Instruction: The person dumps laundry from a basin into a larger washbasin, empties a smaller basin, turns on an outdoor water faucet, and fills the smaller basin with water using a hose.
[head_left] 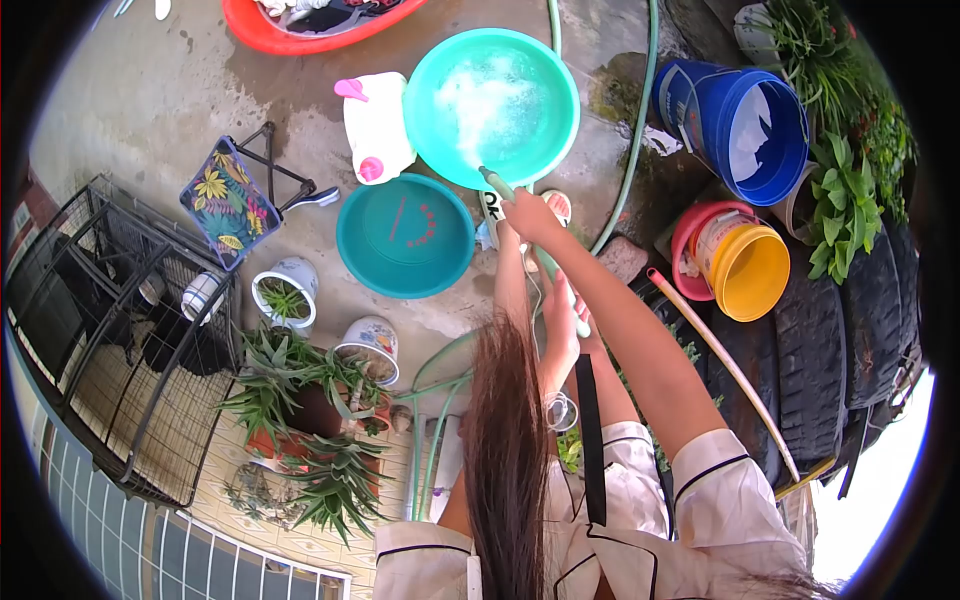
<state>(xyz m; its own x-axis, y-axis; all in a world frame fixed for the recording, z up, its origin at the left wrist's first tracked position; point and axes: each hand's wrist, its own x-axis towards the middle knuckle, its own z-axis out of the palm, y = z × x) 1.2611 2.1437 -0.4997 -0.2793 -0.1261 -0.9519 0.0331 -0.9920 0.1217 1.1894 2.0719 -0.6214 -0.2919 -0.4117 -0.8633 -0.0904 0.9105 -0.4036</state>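
Note:
My right hand (535, 218) is closed around the pale green hose (549, 264) close to its open end. Below it, my left hand (562, 325) grips the same hose, its wrist circled by a bracelet. Water runs from the hose end into a light turquoise basin (428, 150), where the surface is white and foamy. A darker teal basin (360, 240) with red markings stands just below and left of it. Touching the turquoise basin's left side is a white container (375, 125) with pink parts.
At the top sits a red basin (325, 42) with cloth. A folding stool (230, 205), potted plants (285, 300) and a wire cage (130, 400) stand left. Right are a blue bucket (690, 110), a yellow bucket (718, 265) and black tires (810, 350). Another hose (640, 130) crosses the ground.

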